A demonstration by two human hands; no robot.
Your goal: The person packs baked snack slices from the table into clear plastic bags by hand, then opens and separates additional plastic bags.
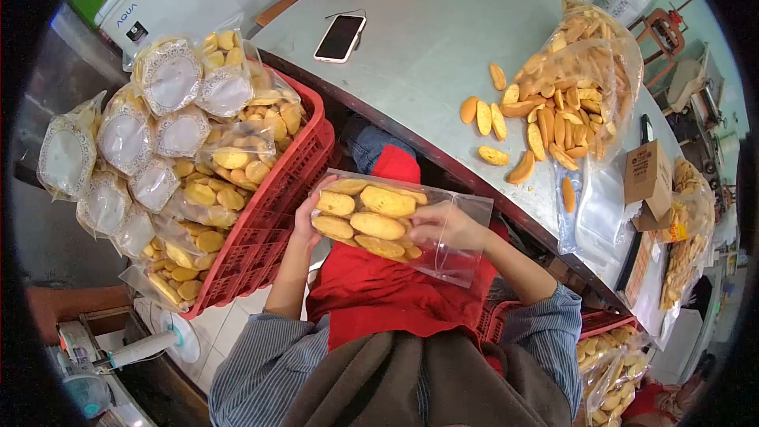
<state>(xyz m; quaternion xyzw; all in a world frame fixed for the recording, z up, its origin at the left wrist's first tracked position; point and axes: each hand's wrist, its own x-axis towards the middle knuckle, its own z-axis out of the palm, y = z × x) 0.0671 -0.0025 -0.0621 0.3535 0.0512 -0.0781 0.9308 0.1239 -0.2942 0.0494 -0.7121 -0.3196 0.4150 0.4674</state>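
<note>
A clear plastic bag of oval toasted bread slices [378, 226] lies across my lap, its slices packed at the left side. My left hand [306, 217] grips the bag's left end, with most fingers hidden underneath. At the slices' right edge, my right hand [449, 226] has its fingers bent against them. Loose film overlaps that hand; whether it is inside the bag or behind one layer, I cannot tell. Below the bag spreads a red apron [379, 300].
A red crate [273, 229] at left holds several filled bags with white doilies [171, 75]. On the metal table [411, 55] are a phone [340, 38], loose bread slices [553, 126] spilling from a large bag [609, 47], flat plastic bags [605, 213] and a cardboard box [647, 178].
</note>
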